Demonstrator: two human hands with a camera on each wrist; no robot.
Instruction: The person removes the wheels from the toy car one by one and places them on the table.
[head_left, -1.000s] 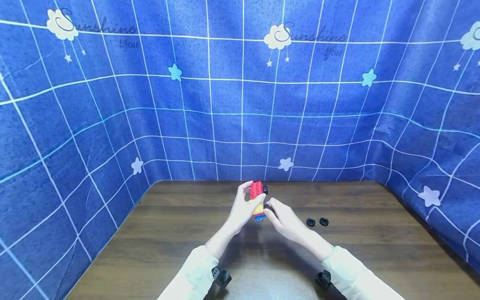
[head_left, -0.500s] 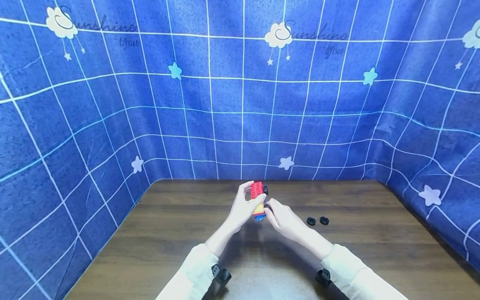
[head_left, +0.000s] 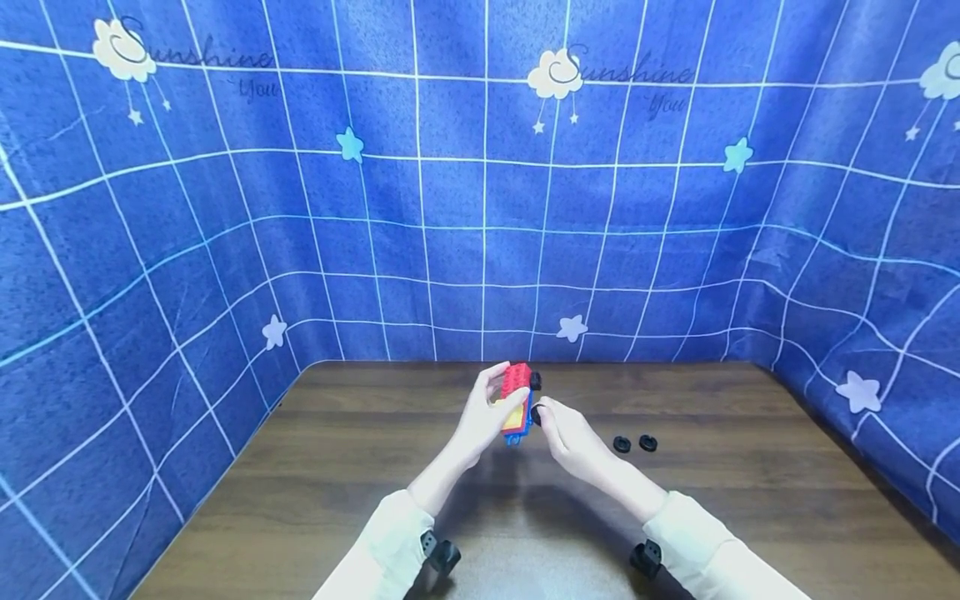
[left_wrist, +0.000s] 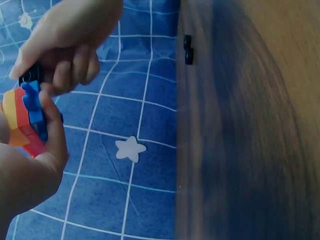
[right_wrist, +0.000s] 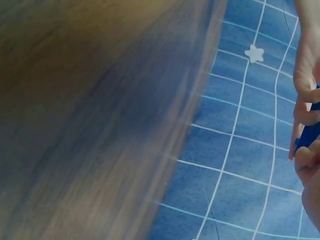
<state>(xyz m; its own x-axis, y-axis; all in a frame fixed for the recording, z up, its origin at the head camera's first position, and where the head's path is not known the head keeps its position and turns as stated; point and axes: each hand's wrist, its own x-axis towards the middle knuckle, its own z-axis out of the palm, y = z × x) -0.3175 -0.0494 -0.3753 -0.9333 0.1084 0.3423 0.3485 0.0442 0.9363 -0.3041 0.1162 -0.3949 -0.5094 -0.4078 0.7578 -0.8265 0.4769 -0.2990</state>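
Observation:
A small toy vehicle (head_left: 514,380) of red, yellow and blue building bricks is held above the table by my left hand (head_left: 480,419). Its thumb lies across the yellow brick, with fingers round the far side. A black wheel (head_left: 536,381) sits on the vehicle's far right side. My right hand (head_left: 572,435) pinches another black wheel (head_left: 537,414) beside the vehicle's near right side. In the left wrist view this pinched wheel (left_wrist: 31,74) is close against the blue base (left_wrist: 35,107); whether it is fitted there I cannot tell. The right wrist view catches only part of the blue base (right_wrist: 311,131).
Two black tyres (head_left: 634,444) lie side by side on the wooden table (head_left: 360,467), to the right of my right hand. A blue patterned cloth (head_left: 450,192) hangs behind the table and along both sides. Black wrist devices (head_left: 444,557) sit at both cuffs.
The toy vehicle has tilted slightly in my left hand, showing more of its blue side. My right hand has shifted slightly right, and its pinched wheel shows more clearly.

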